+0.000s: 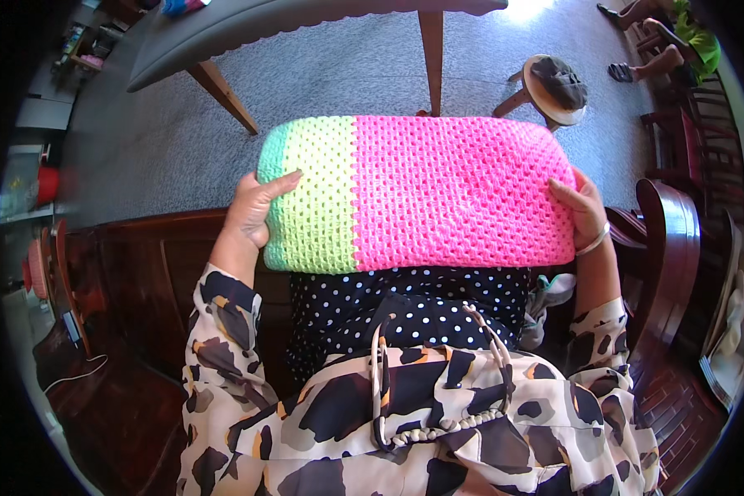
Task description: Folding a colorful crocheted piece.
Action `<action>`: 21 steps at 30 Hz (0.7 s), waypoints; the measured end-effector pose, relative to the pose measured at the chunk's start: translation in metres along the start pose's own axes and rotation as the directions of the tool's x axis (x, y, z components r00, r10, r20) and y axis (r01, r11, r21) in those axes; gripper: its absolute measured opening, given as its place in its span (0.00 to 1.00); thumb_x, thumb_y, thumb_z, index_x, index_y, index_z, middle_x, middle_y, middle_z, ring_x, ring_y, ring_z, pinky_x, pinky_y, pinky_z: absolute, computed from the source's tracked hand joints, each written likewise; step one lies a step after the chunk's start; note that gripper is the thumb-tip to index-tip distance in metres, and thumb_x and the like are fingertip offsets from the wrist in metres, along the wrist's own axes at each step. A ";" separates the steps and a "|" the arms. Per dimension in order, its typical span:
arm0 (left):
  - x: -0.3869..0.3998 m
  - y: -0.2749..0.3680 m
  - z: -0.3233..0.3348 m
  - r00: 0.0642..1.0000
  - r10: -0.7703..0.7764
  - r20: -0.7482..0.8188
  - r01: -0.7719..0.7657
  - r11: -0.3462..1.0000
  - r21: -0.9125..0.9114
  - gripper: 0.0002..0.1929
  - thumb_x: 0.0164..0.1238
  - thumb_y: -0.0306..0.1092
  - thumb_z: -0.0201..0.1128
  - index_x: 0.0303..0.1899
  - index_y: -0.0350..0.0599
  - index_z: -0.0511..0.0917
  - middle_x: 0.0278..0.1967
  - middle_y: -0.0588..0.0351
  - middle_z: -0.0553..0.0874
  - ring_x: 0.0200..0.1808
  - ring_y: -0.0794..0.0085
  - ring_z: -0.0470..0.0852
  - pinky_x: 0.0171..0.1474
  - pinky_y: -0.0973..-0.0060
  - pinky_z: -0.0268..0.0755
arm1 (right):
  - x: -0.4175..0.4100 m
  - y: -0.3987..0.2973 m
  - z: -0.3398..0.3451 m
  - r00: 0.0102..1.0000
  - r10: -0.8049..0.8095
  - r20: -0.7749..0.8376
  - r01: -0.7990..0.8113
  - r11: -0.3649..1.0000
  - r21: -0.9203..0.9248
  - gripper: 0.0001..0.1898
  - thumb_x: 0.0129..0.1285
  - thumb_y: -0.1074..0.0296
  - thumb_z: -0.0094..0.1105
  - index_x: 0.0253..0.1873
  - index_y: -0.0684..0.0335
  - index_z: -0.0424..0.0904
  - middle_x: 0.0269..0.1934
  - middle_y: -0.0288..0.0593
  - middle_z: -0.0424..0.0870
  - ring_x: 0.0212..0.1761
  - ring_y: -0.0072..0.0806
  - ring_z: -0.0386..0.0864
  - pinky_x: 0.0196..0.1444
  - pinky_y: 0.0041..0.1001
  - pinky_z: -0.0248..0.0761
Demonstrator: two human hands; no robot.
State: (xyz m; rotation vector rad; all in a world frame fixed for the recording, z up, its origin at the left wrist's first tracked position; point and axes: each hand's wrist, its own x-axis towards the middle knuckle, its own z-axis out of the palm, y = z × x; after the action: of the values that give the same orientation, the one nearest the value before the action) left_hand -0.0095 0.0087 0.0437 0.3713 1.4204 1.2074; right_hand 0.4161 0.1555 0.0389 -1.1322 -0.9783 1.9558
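A folded crocheted piece (459,192), pink over most of its length, is held out level above the lap. Its left part is yellow-green, with a teal band along the left edge. My left hand (254,208) grips that left end, thumb on top and fingers hidden underneath. At the pink right end, my right hand (583,208) holds on the same way, with a bangle at the wrist. Black polka-dot trousers (403,310) show below the piece.
A cloth-covered table (322,25) with wooden legs stands ahead. A round stool (536,93) bears a dark cloth (559,82). Another person (688,46) sits at far right. Wooden seating (669,248) is beside me, and a grey cloth (542,307) lies by my right thigh.
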 end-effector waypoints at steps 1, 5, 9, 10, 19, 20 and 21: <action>0.000 0.004 0.001 0.998 0.045 0.035 -0.046 0.999 0.008 0.20 0.58 0.26 0.69 0.52 0.32 0.75 0.46 0.47 0.85 0.45 0.66 0.85 0.50 0.69 0.78 | -0.004 -0.006 0.005 0.998 -0.059 0.034 0.060 0.998 -0.006 0.24 0.61 0.77 0.62 0.61 0.75 0.67 0.48 0.50 0.82 0.45 0.32 0.83 0.49 0.30 0.79; -0.028 0.006 0.001 0.987 0.154 0.053 -0.152 0.987 -0.044 0.24 0.57 0.23 0.68 0.55 0.32 0.72 0.48 0.47 0.83 0.46 0.65 0.85 0.50 0.69 0.78 | -0.022 -0.006 0.006 0.983 -0.185 -0.001 0.185 0.982 -0.024 0.29 0.59 0.78 0.62 0.65 0.74 0.64 0.54 0.52 0.79 0.52 0.34 0.81 0.54 0.31 0.76; -0.028 -0.044 -0.004 0.992 0.095 -0.085 -0.088 0.992 0.090 0.28 0.56 0.23 0.70 0.59 0.36 0.69 0.48 0.51 0.82 0.47 0.68 0.82 0.54 0.70 0.75 | -0.027 0.065 -0.049 0.996 -0.052 -0.072 0.040 0.988 -0.149 0.27 0.60 0.77 0.62 0.64 0.72 0.65 0.54 0.47 0.79 0.51 0.29 0.79 0.56 0.29 0.72; -0.025 -0.051 -0.008 0.997 0.041 -0.061 -0.040 0.999 0.006 0.28 0.56 0.24 0.71 0.59 0.36 0.69 0.49 0.51 0.82 0.48 0.69 0.82 0.54 0.71 0.75 | -0.026 0.066 -0.053 0.996 -0.048 -0.071 0.037 0.988 -0.149 0.27 0.60 0.77 0.62 0.64 0.72 0.65 0.54 0.47 0.79 0.51 0.29 0.79 0.56 0.29 0.72; -0.009 0.038 0.017 0.787 0.614 0.066 -0.465 0.519 0.717 0.33 0.65 0.37 0.63 0.69 0.39 0.61 0.67 0.38 0.67 0.70 0.54 0.64 0.68 0.56 0.58 | 0.001 -0.035 0.010 0.736 -0.636 0.230 0.445 0.199 -0.873 0.31 0.60 0.70 0.65 0.68 0.65 0.66 0.60 0.56 0.75 0.65 0.44 0.70 0.67 0.35 0.62; -0.012 0.048 0.034 0.696 0.695 0.178 -0.519 0.317 0.794 0.30 0.67 0.38 0.61 0.69 0.43 0.63 0.68 0.41 0.66 0.70 0.55 0.64 0.68 0.56 0.60 | 0.004 -0.045 0.034 0.683 -0.665 0.300 0.482 0.103 -0.870 0.31 0.60 0.70 0.66 0.67 0.64 0.66 0.62 0.55 0.73 0.67 0.46 0.68 0.68 0.35 0.61; -0.010 0.046 0.054 0.627 0.733 0.266 -0.561 0.188 0.806 0.29 0.68 0.39 0.61 0.69 0.48 0.64 0.69 0.44 0.65 0.72 0.56 0.62 0.71 0.55 0.55 | 0.006 -0.048 0.054 0.628 -0.687 0.366 0.501 -0.003 -0.865 0.31 0.59 0.69 0.66 0.67 0.64 0.67 0.63 0.54 0.71 0.68 0.47 0.66 0.69 0.34 0.60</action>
State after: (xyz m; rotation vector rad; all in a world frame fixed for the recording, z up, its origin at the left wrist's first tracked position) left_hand 0.0215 0.0437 0.0976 1.8060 2.0648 1.0827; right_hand 0.3737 0.1697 0.0956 -1.0317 -2.2021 0.3547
